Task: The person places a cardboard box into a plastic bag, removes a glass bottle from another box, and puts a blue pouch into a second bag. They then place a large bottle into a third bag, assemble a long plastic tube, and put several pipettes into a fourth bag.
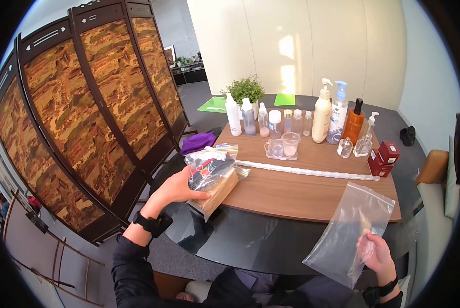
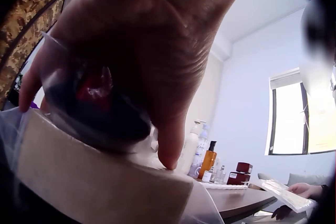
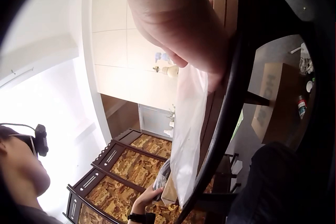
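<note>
My left hand grips a clear plastic bag of dark and red items. That bag lies on a tan block-shaped bundle in clear plastic at the table's left edge. In the left wrist view, the fingers spread over the dark contents and the thumb reaches the tan bundle. My right hand pinches a flat, clear zip bag by its side, over the front right table edge. In the right wrist view this bag hangs from the fingers.
On the wooden table lies a long white segmented strip. Behind it stand several bottles, including a cream pump bottle, and a clear plastic case. Dark red boxes sit at right, a purple cloth at left.
</note>
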The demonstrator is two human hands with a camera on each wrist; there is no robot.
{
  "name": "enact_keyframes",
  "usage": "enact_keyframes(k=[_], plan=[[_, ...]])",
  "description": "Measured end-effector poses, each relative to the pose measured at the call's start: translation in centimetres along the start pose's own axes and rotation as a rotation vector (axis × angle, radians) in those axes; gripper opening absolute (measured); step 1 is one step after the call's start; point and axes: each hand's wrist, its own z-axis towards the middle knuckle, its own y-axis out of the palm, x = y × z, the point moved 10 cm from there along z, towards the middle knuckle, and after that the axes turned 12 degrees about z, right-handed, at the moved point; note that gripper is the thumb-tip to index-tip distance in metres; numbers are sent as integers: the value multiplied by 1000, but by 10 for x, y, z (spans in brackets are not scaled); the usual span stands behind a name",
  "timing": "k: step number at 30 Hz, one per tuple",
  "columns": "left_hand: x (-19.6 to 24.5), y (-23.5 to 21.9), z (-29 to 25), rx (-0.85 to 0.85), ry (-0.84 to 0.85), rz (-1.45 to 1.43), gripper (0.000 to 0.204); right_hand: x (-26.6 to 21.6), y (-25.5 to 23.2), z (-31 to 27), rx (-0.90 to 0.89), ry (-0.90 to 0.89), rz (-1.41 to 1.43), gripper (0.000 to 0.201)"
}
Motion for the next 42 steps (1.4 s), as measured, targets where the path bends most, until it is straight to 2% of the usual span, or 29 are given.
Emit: enact_keyframes(k=[4,7,8,11,13,15,18,19,21,23,27,30,33,34,37,38,41,42], plan=[[18,-16,-13,151,48,73,111,1,1,0,-27,13,21,17],[29,-35,-18,441,146,82,109,2,-1,-1,-31,23,10,19],[29,-35,-22,454,113,60,94,2,-1,-1,-23,24,6,19],[33,-13,-17,214,188,-10,82,2,4,-2,-34,30,-4,22],[36,-25,-22,396,224,-25,71,2,4,0,-59,37,16,24],[47,-37,-33,577,228,146,65,5,-3,4,-81,44,73,26],[84,-40,-48,600,309,-16,55,3,7,-3,-46,13,-21,26],[103,-40,-55,573,343,-84,53,1,12,-5,-32,2,-53,25],[136,-33,-63,524,405,-19,53,0,14,-8,-40,-12,-132,23],[173,-29,-75,462,547,-25,58,2,18,-7,-88,-16,-219,21],[222,-19,-95,289,756,-91,60,17,48,-22,-80,12,-563,23],[244,-1,-105,120,872,-95,64,37,80,-33,-291,51,-703,20],[251,15,-94,-159,893,-361,68,54,117,-45,-486,40,-833,17],[253,13,-89,-141,889,-354,65,59,131,-50,-507,45,-849,21],[256,26,-76,-317,834,-524,59,69,162,-56,-592,56,-1073,30],[259,28,-79,-400,795,-671,48,73,168,-53,-586,70,-1113,35],[262,28,-81,-486,770,-808,37,76,183,-45,-666,15,-1133,36],[258,24,-78,-430,743,-886,29,72,188,-44,-663,-22,-1141,32]])
